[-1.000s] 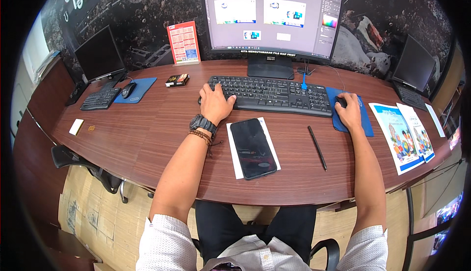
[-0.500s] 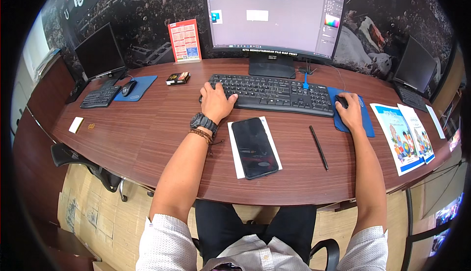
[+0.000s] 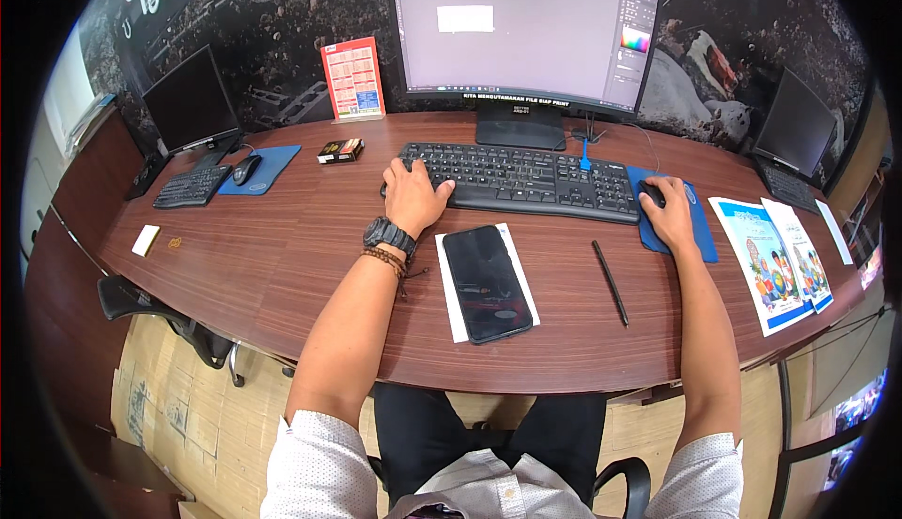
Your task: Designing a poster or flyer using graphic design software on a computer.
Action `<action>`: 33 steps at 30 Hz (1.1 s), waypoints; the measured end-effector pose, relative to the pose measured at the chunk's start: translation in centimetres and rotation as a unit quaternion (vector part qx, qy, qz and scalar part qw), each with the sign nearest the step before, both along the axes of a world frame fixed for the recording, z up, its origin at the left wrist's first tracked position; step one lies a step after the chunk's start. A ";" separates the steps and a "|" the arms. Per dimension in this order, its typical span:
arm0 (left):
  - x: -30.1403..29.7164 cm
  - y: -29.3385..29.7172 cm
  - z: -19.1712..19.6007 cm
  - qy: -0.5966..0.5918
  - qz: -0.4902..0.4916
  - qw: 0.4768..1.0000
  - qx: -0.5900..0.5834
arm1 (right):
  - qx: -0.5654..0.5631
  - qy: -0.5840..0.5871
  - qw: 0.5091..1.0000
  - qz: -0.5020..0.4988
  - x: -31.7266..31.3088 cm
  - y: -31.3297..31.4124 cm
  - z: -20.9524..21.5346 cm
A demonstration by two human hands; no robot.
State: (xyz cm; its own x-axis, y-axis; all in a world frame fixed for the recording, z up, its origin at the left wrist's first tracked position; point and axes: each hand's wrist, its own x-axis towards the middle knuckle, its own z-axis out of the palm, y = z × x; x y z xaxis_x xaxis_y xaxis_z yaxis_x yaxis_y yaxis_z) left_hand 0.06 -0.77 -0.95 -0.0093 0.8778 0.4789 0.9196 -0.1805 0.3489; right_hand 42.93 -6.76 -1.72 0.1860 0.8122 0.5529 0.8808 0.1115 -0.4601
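Note:
My left hand (image 3: 415, 198) rests on the left end of a black keyboard (image 3: 526, 179), its fingers apart over the keys and the thumb near the front edge. A dark watch (image 3: 389, 235) and a beaded bracelet are on that wrist. My right hand (image 3: 669, 214) is curled over a black computer mouse (image 3: 650, 194) on a blue mouse pad (image 3: 695, 228). Behind the keyboard stands a curved monitor (image 3: 526, 40), showing a grey workspace with a white rectangle at upper left and a colour panel at right.
A black smartphone (image 3: 487, 284) lies on white paper (image 3: 455, 308) before the keyboard, with a black pen (image 3: 611, 284) to its right. Printed booklets (image 3: 766, 270) are at far right. To the left are a small box (image 3: 340, 151), a red-framed stand card (image 3: 354, 77) and a second keyboard (image 3: 192, 185).
On the monitor, the white rectangle has shifted up and left and looks larger, and the coloured banner and small picture are gone from view. Both hands have stayed nearly in place.

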 end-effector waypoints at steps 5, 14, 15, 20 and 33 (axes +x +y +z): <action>0.0 0.0 -0.1 0.000 -0.001 1.000 0.008 | -0.003 0.005 1.000 0.011 0.0 0.1 0.0; 0.1 -0.1 0.0 -0.001 -0.001 1.000 0.011 | 0.007 0.001 1.000 -0.005 -0.1 -0.1 0.0; 0.1 -0.1 0.0 0.002 -0.001 1.000 0.006 | 0.008 0.001 1.000 0.000 0.1 0.0 -0.1; 0.0 -0.1 0.1 0.004 -0.003 1.000 0.002 | 0.014 0.000 1.000 -0.001 0.1 0.1 -0.2; 0.0 0.0 0.1 0.005 0.000 1.000 -0.004 | 0.011 0.002 1.000 -0.017 0.0 0.0 -0.1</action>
